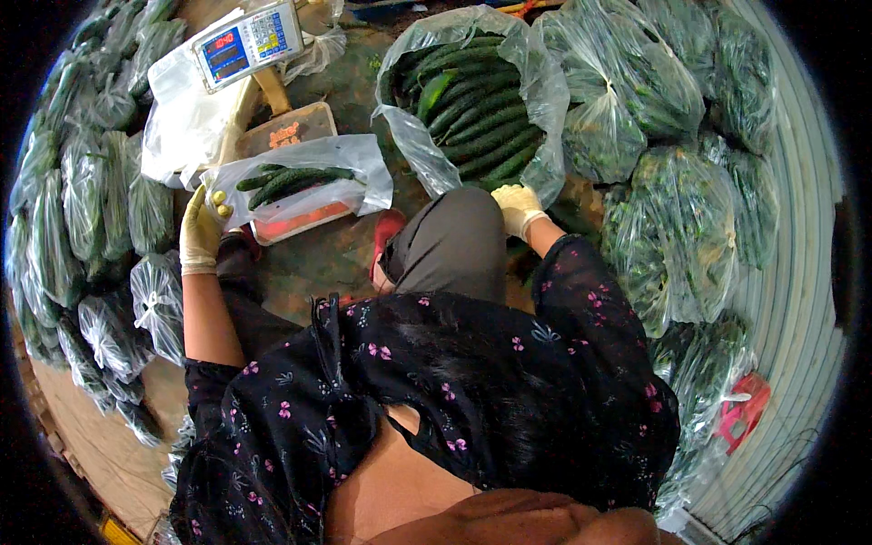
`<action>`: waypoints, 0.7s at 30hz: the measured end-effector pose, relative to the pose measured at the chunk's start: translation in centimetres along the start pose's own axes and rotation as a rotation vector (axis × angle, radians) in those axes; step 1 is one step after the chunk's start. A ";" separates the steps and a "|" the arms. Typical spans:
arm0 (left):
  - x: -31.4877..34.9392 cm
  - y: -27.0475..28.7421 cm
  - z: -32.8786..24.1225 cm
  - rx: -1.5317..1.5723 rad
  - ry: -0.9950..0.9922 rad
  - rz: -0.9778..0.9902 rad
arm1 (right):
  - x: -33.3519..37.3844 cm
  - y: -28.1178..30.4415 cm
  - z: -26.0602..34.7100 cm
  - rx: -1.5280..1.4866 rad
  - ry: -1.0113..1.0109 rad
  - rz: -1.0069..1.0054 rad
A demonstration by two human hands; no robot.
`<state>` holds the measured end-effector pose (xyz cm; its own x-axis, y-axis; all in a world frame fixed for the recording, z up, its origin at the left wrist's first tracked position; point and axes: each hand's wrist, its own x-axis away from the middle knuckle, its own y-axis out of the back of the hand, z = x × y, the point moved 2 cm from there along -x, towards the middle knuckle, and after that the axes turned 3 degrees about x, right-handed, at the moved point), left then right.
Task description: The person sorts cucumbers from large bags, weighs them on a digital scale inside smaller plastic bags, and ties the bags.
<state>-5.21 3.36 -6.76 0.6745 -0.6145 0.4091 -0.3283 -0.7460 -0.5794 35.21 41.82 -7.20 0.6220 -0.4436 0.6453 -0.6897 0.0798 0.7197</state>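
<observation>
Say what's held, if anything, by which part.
Left hand: small clear plastic bag of long green cucumbers, by its left end. Right hand: near lower edge of large clear plastic bag; grip can't be told.

A black cloth blouse point(581, 381) with pink flowers fills the lower frame; dark grey trousers point(454, 250), red shoe point(388, 234); fingers point(194, 209) in pale yellow gloves point(519, 209).

Pale ribbed wall point(799, 272) runs down the right side. Floor point(354, 77)'s a patchy brown, kinda grubby tbh.

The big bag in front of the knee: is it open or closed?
Open: the bag spreads wide, and the cucumbers inside lie uncovered.
</observation>
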 end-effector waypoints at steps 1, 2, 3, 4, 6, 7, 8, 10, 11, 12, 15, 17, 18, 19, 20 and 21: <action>0.0 0.1 -0.1 0.004 0.011 0.028 | 0.3 0.6 0.1 -0.012 0.026 0.059; 0.1 0.1 -0.2 0.008 0.021 0.057 | 0.3 1.0 0.2 0.003 0.003 0.066; 0.0 0.2 -0.2 0.008 0.021 0.103 | 0.5 1.2 0.4 0.011 0.003 0.021; -0.1 0.8 -0.2 0.008 0.018 0.146 | 0.8 1.5 0.6 0.019 0.004 -0.025; -0.3 1.8 -0.2 0.035 0.028 0.293 | 0.5 1.7 0.8 0.004 -0.016 -0.021; -0.5 2.6 -0.2 0.060 0.037 0.393 | -0.4 1.1 0.9 -0.019 -0.033 0.028; -0.6 2.3 -0.1 0.090 0.054 0.503 | -0.8 0.5 0.6 -0.043 -0.063 0.084; -0.4 1.0 0.0 0.135 0.157 0.413 | -1.2 -0.5 0.2 0.005 -0.037 0.068; 0.3 0.8 -0.5 0.156 0.191 0.358 | -1.8 -0.5 0.3 0.036 -0.009 0.048; -0.2 2.1 -0.4 0.103 0.128 0.386 | -2.1 -0.7 0.2 0.083 -0.013 0.048; -0.4 0.9 -0.4 0.157 0.101 0.507 | -2.4 -0.7 -0.1 -0.003 -0.058 0.164; -0.7 2.2 0.1 0.102 0.081 0.331 | -2.1 -0.5 0.2 -0.098 -0.101 0.186; -1.0 2.7 0.3 0.074 0.074 0.244 | -1.9 -0.5 0.5 -0.110 -0.097 0.137; -1.2 2.5 0.5 0.089 0.061 0.176 | -1.9 -0.5 0.4 -0.121 -0.097 0.083; -1.6 2.3 0.8 0.104 0.050 0.107 | -2.1 -0.7 0.3 -0.126 -0.148 0.107; -2.0 2.0 0.9 0.119 0.040 0.040 | -2.0 -0.8 -0.3 -0.108 -0.142 0.154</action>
<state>-6.65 3.33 -9.41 0.6346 -0.6545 0.4110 -0.2718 -0.6868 -0.6741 34.61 42.88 -8.99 0.4489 -0.5397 0.7122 -0.7240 0.2475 0.6439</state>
